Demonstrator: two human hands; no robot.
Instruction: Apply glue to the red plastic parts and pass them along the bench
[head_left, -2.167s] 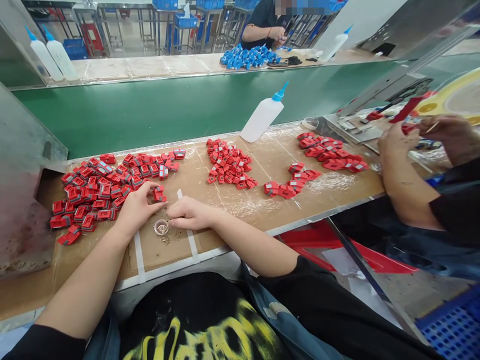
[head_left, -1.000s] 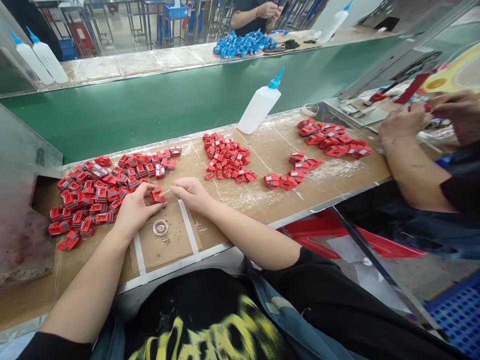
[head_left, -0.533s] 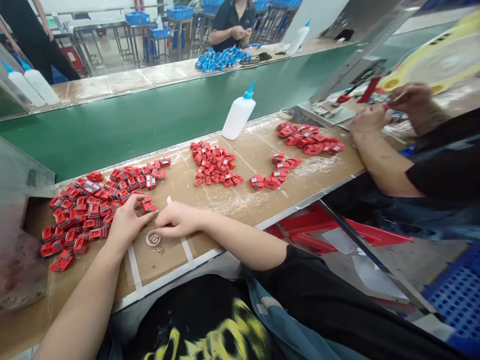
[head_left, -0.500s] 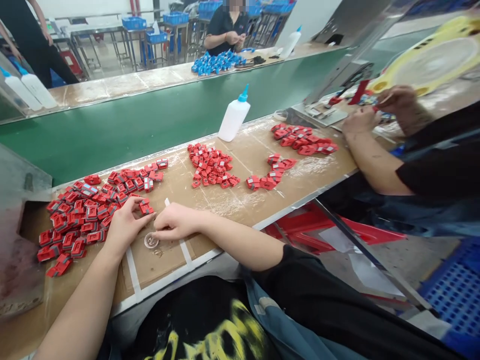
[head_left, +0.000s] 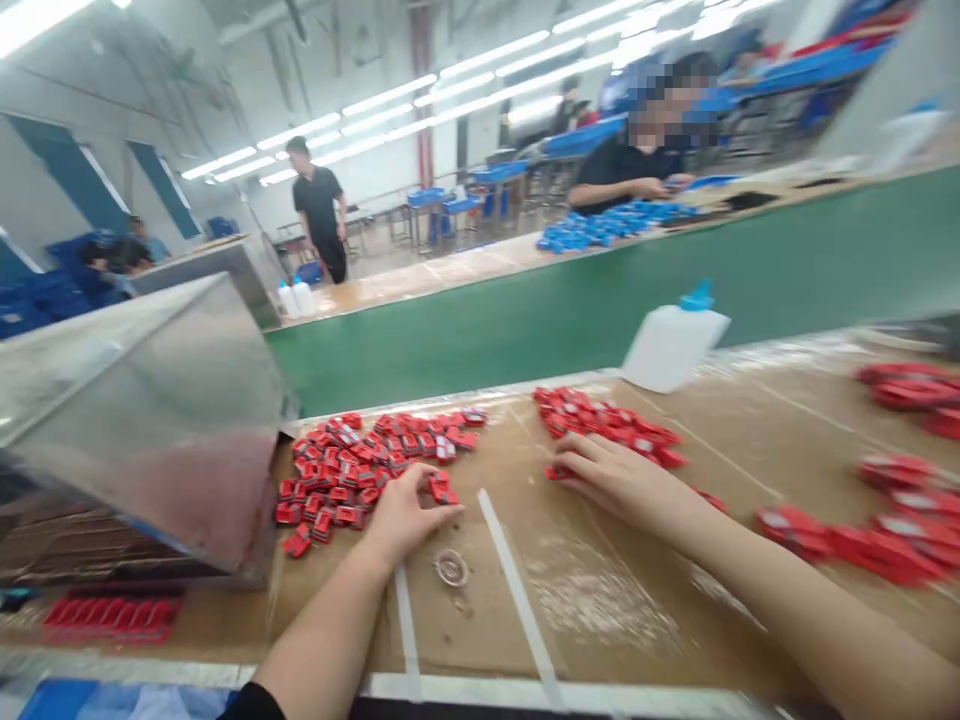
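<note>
My left hand (head_left: 411, 515) pinches a small red plastic part (head_left: 442, 488) with a grey band, at the right edge of a large pile of similar red and grey parts (head_left: 341, 478). Farther right, my right hand (head_left: 611, 478) reaches over the near edge of a second pile of red parts (head_left: 592, 410). Its fingers close on one red part (head_left: 556, 473), which shows at the fingertips; motion blurs the detail. Between and below the hands, a small round clear dish (head_left: 451, 568) rests on the brown board, its contents too small to name.
A white bottle with blue cap (head_left: 671, 345) stands behind the second pile, by the green conveyor belt (head_left: 450, 345). A metal housing (head_left: 150, 430) rises at left, with a row of red parts (head_left: 112, 615) before it. More red parts (head_left: 885, 530) lie right. A co-worker (head_left: 637, 170) handles blue pieces opposite.
My right hand has moved from the small dish rightward to the second red pile. My left hand still holds its red part. The view has tilted up and turned left.
</note>
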